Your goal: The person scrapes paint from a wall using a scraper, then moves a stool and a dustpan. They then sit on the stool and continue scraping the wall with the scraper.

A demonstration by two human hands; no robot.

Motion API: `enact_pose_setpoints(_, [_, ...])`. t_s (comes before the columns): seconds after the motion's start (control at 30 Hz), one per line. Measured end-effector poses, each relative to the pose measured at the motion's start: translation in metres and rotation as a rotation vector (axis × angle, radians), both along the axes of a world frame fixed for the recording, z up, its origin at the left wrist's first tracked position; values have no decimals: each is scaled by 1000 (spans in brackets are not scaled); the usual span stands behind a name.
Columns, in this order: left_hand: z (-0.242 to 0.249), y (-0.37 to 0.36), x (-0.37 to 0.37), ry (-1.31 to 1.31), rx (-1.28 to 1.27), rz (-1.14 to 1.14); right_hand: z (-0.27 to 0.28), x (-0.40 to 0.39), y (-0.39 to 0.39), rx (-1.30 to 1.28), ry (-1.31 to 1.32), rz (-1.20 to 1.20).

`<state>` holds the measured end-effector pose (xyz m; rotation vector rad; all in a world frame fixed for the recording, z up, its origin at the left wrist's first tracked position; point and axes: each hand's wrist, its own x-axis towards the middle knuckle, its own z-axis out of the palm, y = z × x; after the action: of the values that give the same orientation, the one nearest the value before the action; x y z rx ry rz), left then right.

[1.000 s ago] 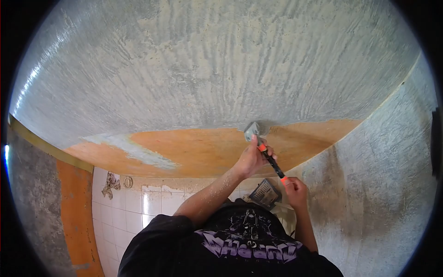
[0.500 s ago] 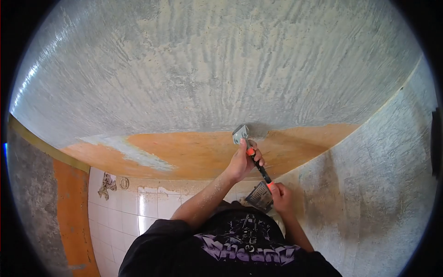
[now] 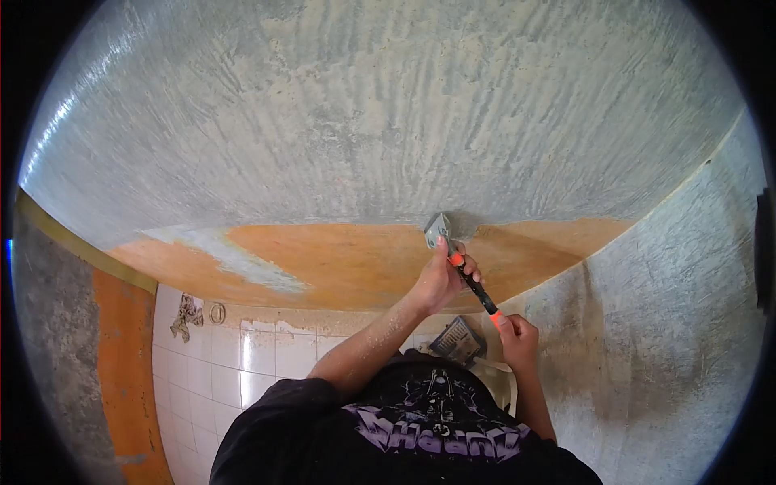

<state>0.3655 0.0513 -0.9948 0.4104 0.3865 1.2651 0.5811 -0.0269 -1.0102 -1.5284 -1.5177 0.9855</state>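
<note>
Fingers of the left hand (image 3: 439, 283) and right hand (image 3: 519, 336) grip the scraper (image 3: 482, 297), its head at the wall (image 3: 364, 162).

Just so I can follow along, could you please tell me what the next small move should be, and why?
I would probably draw the scraper slightly down into the orange band: its head sits about where that band meets the ridged grey surface, and both the left hand and right hand already grip it.
</note>
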Motion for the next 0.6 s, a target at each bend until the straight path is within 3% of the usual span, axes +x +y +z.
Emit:
enact_pose_setpoints(0.07, [-8,0,-2,-42,12,19,10,-9,1,82,-70,41])
enact_pose_setpoints(0.17, [-9,-3,-18,-37,86,-97,8,-24,-15,28,-48,8])
enact_pose_setpoints(0.37, [-12,3,-9,-3,44,-60,1,-1,-6,-75,50,13])
enact_pose_setpoints(0.47, [-8,-1,-23,9,103,-107,4,-23,-11,23,-90,41])
enact_pose_setpoints(0.6, [-9,-1,-13,27,90,-99,-13,-13,-16,-3,32,-8])
